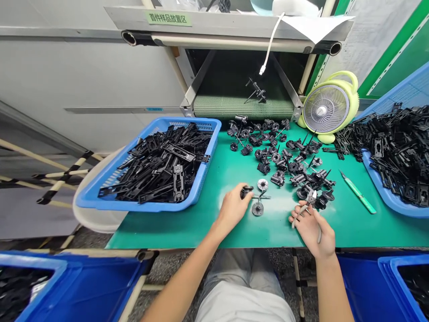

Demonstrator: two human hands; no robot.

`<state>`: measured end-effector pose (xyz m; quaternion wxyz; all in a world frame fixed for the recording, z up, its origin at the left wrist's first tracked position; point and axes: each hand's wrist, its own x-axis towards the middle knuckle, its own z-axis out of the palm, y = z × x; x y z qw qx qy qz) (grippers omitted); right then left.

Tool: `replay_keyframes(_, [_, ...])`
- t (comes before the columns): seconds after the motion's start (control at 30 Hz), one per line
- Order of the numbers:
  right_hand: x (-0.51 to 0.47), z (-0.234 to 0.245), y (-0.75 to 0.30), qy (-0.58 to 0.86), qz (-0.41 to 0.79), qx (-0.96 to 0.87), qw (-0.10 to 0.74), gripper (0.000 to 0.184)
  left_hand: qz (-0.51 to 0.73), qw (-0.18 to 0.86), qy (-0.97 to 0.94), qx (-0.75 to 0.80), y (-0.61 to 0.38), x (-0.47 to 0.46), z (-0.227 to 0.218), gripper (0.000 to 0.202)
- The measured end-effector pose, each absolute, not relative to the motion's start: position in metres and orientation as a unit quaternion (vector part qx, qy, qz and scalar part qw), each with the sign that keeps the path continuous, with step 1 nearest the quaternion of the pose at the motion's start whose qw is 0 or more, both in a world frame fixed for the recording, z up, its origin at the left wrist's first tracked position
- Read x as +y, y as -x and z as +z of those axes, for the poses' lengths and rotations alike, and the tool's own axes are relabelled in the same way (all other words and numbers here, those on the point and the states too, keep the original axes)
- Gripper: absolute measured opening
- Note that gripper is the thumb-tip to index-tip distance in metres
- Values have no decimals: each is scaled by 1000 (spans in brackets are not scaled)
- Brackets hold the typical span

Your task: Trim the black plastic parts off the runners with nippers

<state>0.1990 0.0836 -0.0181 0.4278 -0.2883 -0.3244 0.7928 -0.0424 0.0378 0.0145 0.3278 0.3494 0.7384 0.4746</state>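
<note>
My left hand [235, 202] is closed on one end of a black moulded plastic part [258, 208], just above the green tabletop. Round discs on thin runners stick out of the part to the right of my fingers. In my right hand [315, 228] lies a pair of side cutters [305, 208], palm turned up, jaws pointing away from me and pale handles spread. Just beyond the cutters is a loose pile of similar black parts [298, 167].
A blue basket [196, 190] of long black pieces stands left, another blue basket [385, 199] right. A green-handled craft knife [360, 194] lies right of the pile. Behind are a green fan [353, 100] and a conveyor [228, 106] carrying one black part [257, 91]; a shelf [228, 29] overhangs it.
</note>
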Motion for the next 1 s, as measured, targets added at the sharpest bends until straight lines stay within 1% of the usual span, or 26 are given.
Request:
replay_keyframes(0.07, [83,-19,-199,291,784,-346,426,28,543,328,-285,719,49,31,18,33])
replay_keyframes(0.1, [80,-18,-199,299,770,-369,426,29,591,355,-239,684,51,26,20,37])
replay_keyframes(0.13, [77,-17,-199,316,745,-407,424,28,638,397,-192,632,51,19,22,38])
replay_keyframes(0.2, [64,-11,-196,359,651,-531,406,27,699,493,-118,504,46,3,28,36])
replay_keyframes(0.27, [47,2,-190,372,523,-675,363,27,717,563,-79,402,33,-13,36,34])
replay_keyframes(0.33, [29,17,-181,334,406,-783,330,34,713,610,-58,341,18,-26,46,28])
replay_keyframes(0.4, [14,33,-172,291,320,-840,329,43,696,646,-53,309,4,-34,54,23])
replay_keyframes(0.47, [5,44,-165,269,259,-863,341,49,674,669,-62,305,-6,-39,59,24])
replay_keyframes(0.57, [-1,51,-162,268,213,-874,345,52,659,677,-79,318,-13,-42,60,28])
replay_keyframes(0.7, [-5,52,-167,282,186,-883,326,52,659,668,-100,332,-14,-44,58,30])
replay_keyframes(0.87, [-11,55,-171,290,153,-893,307,52,664,659,-102,340,-19,-45,58,28])
replay_keyframes(1.0, [-15,57,-174,296,155,-895,295,54,675,636,-114,356,-24,-45,59,26])
